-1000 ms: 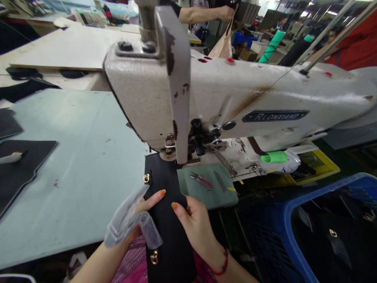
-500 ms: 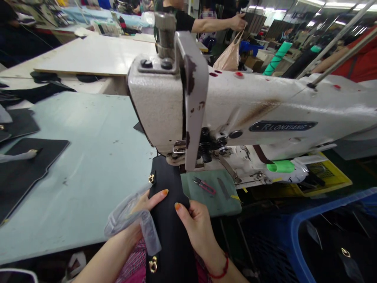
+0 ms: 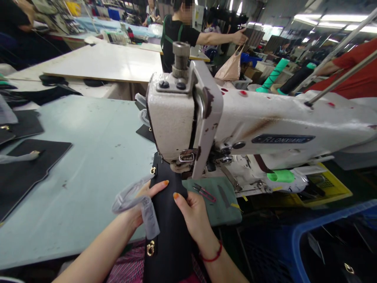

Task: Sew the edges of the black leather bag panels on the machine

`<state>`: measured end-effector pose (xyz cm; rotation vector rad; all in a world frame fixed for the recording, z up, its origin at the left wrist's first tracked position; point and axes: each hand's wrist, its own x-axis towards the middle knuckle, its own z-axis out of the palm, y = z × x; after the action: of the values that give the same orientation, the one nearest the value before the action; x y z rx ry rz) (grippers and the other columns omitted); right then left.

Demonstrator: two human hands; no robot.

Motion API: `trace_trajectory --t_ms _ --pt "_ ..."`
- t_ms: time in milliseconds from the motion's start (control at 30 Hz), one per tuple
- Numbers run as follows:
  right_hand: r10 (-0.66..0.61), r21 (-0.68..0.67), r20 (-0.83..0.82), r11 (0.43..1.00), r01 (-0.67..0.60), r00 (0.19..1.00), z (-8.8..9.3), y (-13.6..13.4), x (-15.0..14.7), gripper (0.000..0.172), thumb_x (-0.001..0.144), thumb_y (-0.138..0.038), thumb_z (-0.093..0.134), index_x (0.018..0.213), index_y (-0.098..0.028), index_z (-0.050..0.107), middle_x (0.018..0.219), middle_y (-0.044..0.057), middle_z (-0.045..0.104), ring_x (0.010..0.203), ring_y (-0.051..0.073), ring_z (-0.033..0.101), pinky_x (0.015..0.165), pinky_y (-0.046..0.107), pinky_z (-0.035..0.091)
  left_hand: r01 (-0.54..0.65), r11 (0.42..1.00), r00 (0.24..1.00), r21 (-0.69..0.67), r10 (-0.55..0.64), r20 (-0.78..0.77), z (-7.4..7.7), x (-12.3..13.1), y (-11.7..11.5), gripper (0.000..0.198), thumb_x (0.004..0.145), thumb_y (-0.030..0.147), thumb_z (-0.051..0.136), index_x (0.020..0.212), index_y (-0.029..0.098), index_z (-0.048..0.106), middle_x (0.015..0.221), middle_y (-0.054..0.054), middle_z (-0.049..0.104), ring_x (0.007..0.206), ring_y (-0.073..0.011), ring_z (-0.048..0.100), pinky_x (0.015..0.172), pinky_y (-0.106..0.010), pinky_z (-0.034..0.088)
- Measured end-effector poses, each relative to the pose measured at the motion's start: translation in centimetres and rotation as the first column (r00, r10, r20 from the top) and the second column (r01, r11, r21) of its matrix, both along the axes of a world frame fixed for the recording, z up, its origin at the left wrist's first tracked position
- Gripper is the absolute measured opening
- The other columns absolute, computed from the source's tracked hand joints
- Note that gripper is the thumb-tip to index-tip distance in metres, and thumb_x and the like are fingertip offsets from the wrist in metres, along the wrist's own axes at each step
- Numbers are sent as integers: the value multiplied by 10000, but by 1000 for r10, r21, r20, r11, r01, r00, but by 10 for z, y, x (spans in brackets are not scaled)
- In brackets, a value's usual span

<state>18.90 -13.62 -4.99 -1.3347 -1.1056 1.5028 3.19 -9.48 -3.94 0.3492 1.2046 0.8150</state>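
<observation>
Beneath the machine head (image 3: 173,122), black panel (image 3: 170,224), side edges in left hand (image 3: 141,202) and right hand (image 3: 193,214) (tabletop (image 3: 88,157) broad leftward).

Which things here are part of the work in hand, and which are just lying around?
In use: black leather bag piece, left hand, right hand, white sewing machine, clear plastic wrap.
Lying about: red-handled thread snips, flat black panels, blue plastic crate.

The bag panel (image 3: 169,224) is plain black with gold clasps (image 3: 150,248). The sewing machine (image 3: 265,118) is off-white, streaked rust-brown. The table (image 3: 88,165) is pale green, the nails (image 3: 165,182) orange, the bracelet (image 3: 212,257) red, the lap cloth (image 3: 129,269) pink check, and the crate (image 3: 295,239) blue.
</observation>
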Motion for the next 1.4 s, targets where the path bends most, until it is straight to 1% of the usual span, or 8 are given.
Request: trace_trajectory --t_ms 300,533,700,867,967,1200,1300,1400 --pt "-26 -19 28 999 27 999 -2 23 -4 481 782 -596 609 631 -141 558 593 4 510 560 106 420 476 213 314 2 999 1000 53 -3 25 0 -3 19 425 734 274 753 1124 157 633 855 -102 753 647 -234 706 662 -348 592" --pt "-10 -7 10 1000 10 1000 0 37 -6 466 783 -573 608 637 -133 553 603 4 493 576 104 406 497 210 317 22 995 998 98 -28 59 -1 -6 33 427 715 311 781 1088 155 646 942 -112 749 780 -280 720 748 -382 588" --pt "-11 22 -4 1000 11 1000 -3 46 -8 460 804 -571 585 679 -130 559 625 0 480 592 99 389 522 208 318 23 996 999 84 -26 36 -5 -8 42 454 718 339 773 1116 158 650 923 -104 746 798 -304 713 719 -393 584" --pt "-38 115 114 993 25 993 -6 52 -10 489 822 -576 562 596 -153 466 581 -22 385 568 87 318 501 214 257 22 993 999 119 -25 29 -6 -12 51 422 711 315 772 1079 138 664 859 -100 745 787 -307 713 740 -404 581" --pt "-71 155 190 987 41 979 -4 54 -12 520 829 -572 554 545 -169 387 559 -31 320 556 83 272 496 228 214 31 986 999 162 -36 29 -4 -13 55 449 695 324 789 1085 139 669 895 -110 747 823 -309 714 753 -390 581" --pt "-63 171 244 985 21 968 3 50 -8 532 862 -576 515 552 -175 354 557 -33 301 553 85 273 499 237 191 150 974 988 171 -143 -51 5 -23 53 475 648 368 831 1057 164 703 987 -147 745 944 -332 705 763 -380 594" --pt "-66 186 269 982 15 961 5 50 0 511 886 -566 490 573 -174 393 544 -31 342 543 90 324 503 231 221 214 969 977 126 -213 -19 7 -28 51 414 671 336 821 1044 192 720 1029 -146 741 979 -326 699 806 -396 591" --pt "-81 187 268 982 30 960 5 51 4 471 897 -537 482 602 -171 453 533 -18 418 536 100 396 509 225 268 227 970 971 89 -233 60 10 -25 49 314 674 276 812 953 150 743 973 -159 751 896 -334 718 795 -423 594"
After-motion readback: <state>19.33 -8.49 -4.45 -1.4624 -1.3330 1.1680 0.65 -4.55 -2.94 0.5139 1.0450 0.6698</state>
